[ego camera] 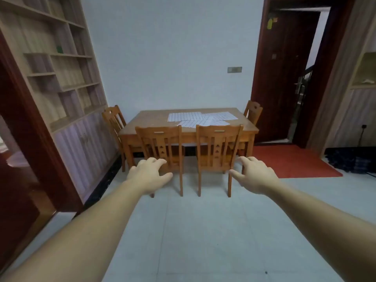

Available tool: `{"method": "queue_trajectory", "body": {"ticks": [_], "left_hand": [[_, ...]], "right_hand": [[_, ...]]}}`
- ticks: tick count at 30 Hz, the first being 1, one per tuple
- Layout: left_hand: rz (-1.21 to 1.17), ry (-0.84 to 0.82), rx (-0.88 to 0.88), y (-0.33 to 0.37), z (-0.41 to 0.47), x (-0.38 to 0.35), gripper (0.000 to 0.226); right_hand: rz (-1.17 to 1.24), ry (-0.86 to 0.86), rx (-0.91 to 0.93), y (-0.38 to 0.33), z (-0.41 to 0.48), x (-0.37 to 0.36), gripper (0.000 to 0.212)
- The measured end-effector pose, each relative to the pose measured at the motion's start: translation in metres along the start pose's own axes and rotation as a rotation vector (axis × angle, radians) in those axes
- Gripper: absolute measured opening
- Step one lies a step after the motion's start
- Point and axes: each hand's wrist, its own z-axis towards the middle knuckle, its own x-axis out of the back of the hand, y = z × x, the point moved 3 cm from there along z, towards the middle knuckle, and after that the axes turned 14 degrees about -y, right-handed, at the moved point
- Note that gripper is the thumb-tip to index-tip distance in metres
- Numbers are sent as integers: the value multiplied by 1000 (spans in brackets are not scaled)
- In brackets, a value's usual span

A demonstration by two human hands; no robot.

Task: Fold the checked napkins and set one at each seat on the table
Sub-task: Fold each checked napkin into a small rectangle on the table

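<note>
While the checked napkins (201,119) are seen unfolded on the table (150,121), well beyond the spread, empty fingers of left hand (149,175) and right hand (255,177), 0 of 4 seats (160,143) are set.

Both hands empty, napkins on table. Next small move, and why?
Probably step up to the table: the checked napkins lie unfolded and overlapping on it, beyond the near chairs, while the left hand and right hand are open, empty and well short of them.
</note>
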Motion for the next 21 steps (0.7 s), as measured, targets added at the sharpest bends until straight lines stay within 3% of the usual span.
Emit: {"method": "queue_trajectory", "body": {"ticks": [10,21], "left_hand": [[-56,-79,17,15,209,12,61],[-40,-77,-95,129,417,28,60]], "right_hand": [[-4,-46,-22,16,200,19,57],[27,-42,-48,133,385,68,64]]}}
